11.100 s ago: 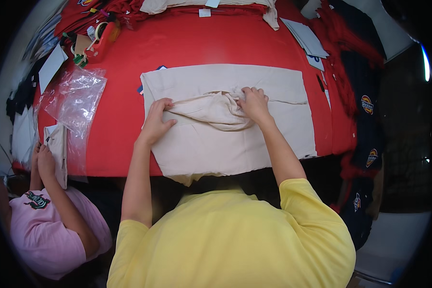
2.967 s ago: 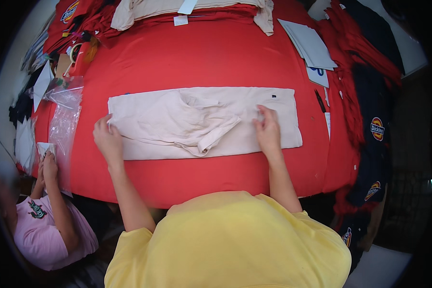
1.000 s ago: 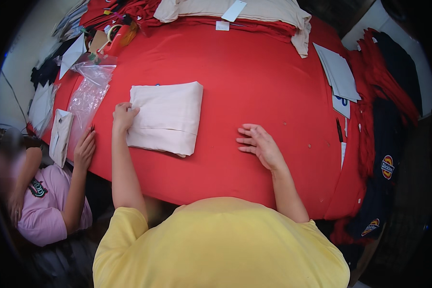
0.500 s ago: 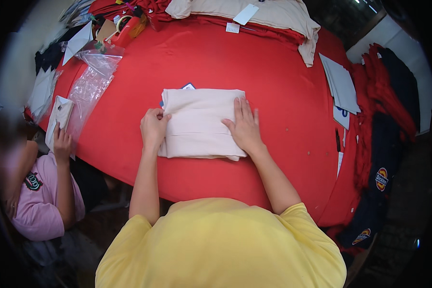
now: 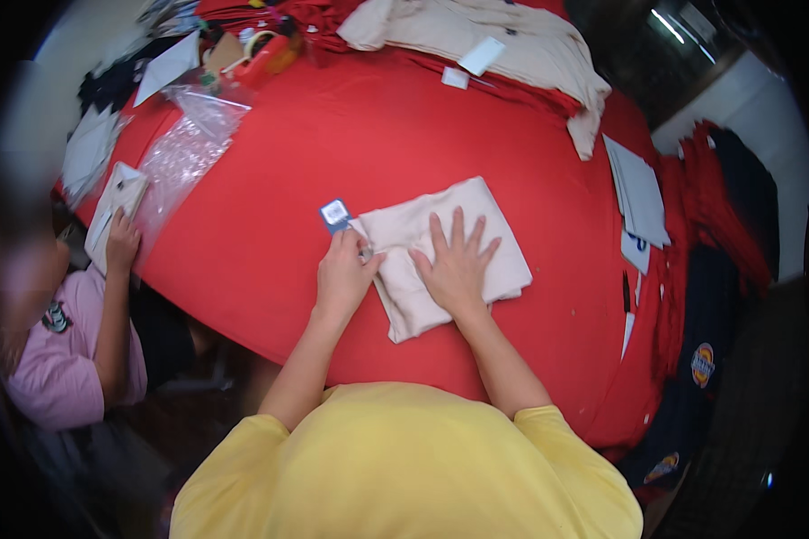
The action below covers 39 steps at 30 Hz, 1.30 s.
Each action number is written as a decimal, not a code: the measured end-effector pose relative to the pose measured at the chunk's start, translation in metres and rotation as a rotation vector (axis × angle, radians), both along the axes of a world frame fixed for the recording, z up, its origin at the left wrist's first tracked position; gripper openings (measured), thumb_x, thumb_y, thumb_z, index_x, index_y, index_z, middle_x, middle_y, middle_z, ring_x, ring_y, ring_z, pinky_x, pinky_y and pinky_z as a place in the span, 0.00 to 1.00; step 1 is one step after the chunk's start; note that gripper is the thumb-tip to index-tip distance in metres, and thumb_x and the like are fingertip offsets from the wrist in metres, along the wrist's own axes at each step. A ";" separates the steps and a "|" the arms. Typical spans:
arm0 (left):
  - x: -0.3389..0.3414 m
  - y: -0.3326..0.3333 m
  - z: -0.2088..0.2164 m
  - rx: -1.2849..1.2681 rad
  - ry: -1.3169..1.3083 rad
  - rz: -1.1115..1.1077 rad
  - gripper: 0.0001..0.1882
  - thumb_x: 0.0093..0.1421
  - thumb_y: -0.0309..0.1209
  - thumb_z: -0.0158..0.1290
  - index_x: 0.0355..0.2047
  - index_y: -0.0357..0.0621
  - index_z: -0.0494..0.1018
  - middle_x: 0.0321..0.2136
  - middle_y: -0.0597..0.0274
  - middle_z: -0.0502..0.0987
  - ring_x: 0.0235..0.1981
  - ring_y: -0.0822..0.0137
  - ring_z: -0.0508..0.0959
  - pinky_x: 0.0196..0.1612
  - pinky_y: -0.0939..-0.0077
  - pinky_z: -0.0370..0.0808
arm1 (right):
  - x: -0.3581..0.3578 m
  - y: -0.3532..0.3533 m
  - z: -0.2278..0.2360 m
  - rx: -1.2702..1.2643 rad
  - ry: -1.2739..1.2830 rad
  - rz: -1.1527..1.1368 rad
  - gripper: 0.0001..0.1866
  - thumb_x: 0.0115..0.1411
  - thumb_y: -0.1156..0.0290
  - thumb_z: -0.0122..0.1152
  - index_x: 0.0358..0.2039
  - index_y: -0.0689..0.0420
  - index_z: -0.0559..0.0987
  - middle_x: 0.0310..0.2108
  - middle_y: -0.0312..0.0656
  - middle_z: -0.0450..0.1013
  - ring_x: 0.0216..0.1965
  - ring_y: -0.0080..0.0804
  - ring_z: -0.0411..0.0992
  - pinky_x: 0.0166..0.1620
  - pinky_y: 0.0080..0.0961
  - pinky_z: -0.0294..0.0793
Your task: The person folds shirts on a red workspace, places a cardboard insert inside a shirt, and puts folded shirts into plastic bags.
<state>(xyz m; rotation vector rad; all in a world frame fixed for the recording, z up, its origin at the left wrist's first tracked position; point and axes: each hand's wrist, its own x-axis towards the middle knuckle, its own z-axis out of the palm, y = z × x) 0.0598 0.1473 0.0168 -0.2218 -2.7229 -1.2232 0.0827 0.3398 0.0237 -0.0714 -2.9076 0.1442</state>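
Item: folded beige garment [image 5: 476, 220], centre of red desk [image 5: 351, 144].
Your right hand [image 5: 457, 265]: flat on it, fingers spread wide.
Your left hand [image 5: 343, 274]: fingers pinching its blue tag [image 5: 334, 214] at the left edge.
Step, likely: tidying the tag; next calls for tucking it flat.

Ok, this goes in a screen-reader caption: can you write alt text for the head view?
A person in a yellow shirt presses the right hand flat on a folded beige garment on a red table, while the left hand pinches its blue tag. At far left, another person's hand rests by a clear bag.
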 end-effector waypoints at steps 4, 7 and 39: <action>-0.027 -0.002 0.004 -0.027 0.091 -0.148 0.24 0.51 0.37 0.61 0.45 0.38 0.70 0.40 0.48 0.73 0.46 0.51 0.73 0.48 0.60 0.70 | -0.011 0.020 -0.006 0.046 0.003 0.233 0.38 0.57 0.40 0.50 0.63 0.48 0.61 0.67 0.48 0.47 0.67 0.60 0.38 0.62 0.68 0.31; -0.025 0.002 -0.004 -0.126 -0.080 -0.269 0.20 0.51 0.36 0.59 0.42 0.40 0.70 0.38 0.49 0.73 0.45 0.50 0.73 0.46 0.59 0.70 | -0.026 0.040 0.011 0.073 -0.035 0.313 0.38 0.57 0.41 0.51 0.64 0.46 0.60 0.67 0.48 0.47 0.68 0.56 0.38 0.63 0.66 0.32; 0.034 -0.035 -0.019 0.102 -0.265 -0.438 0.16 0.54 0.31 0.57 0.42 0.39 0.72 0.42 0.52 0.69 0.45 0.53 0.73 0.46 0.63 0.71 | 0.122 0.049 -0.044 -0.767 0.139 -0.354 0.11 0.56 0.70 0.63 0.33 0.65 0.76 0.26 0.39 0.70 0.26 0.27 0.68 0.32 0.25 0.69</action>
